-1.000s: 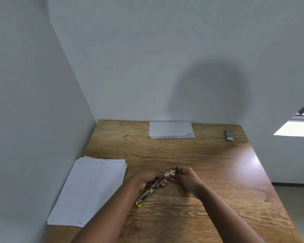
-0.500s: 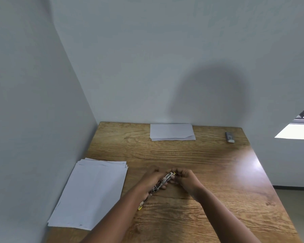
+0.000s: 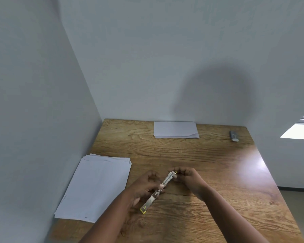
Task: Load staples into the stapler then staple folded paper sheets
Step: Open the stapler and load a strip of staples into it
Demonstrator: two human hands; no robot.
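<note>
A slim metal stapler (image 3: 158, 191) with yellow ends lies swung open in a long line above the wooden table (image 3: 209, 172), near the front middle. My left hand (image 3: 144, 185) grips its middle section. My right hand (image 3: 187, 178) pinches its far end, fingers curled; whether staples are between the fingertips is too small to tell. A folded stack of white paper (image 3: 175, 129) rests at the back of the table. A small grey staple box (image 3: 234, 135) sits at the back right.
A stack of unfolded white sheets (image 3: 96, 186) lies at the table's left edge beside the left wall. Walls close the table in at the back and left. The table's right edge drops to the floor.
The stapler's near yellow end has come back out from behind my left forearm, lying longer toward me. Both hands stay on it at nearly the same spot.
</note>
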